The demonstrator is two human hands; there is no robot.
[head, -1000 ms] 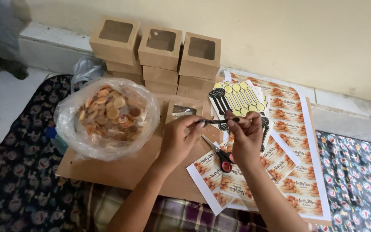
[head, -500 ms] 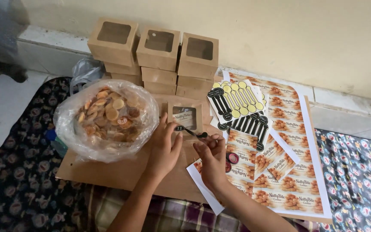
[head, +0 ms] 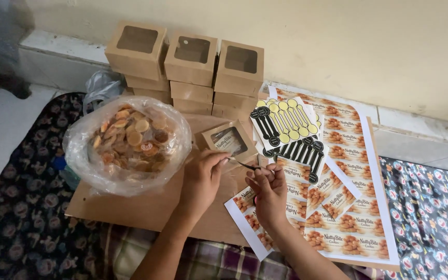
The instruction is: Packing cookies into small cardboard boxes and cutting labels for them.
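left hand point(head: 203, 173) pinching | right hand point(head: 269, 185) pinching (fingers curled)

Bag of cookies point(head: 128, 142) blocks left, stacked boxes point(head: 190, 70) block rear. Bare cardboard point(head: 130, 207) near front-left looks free, prob.

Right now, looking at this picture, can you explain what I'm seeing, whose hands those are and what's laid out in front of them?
This is one view from a camera worn on a person's head, looking down at their own two bare hands; no machine is involved. The left hand tilts a small brown windowed box on a sheet of brown cardboard. The right hand pinches one end of a thin black sticker strip that runs toward the box. To the left sits a clear plastic bag of small round cookies. Behind stand stacked brown boxes. To the right lie sheets of cookie labels and a sheet of black and yellow seal stickers.
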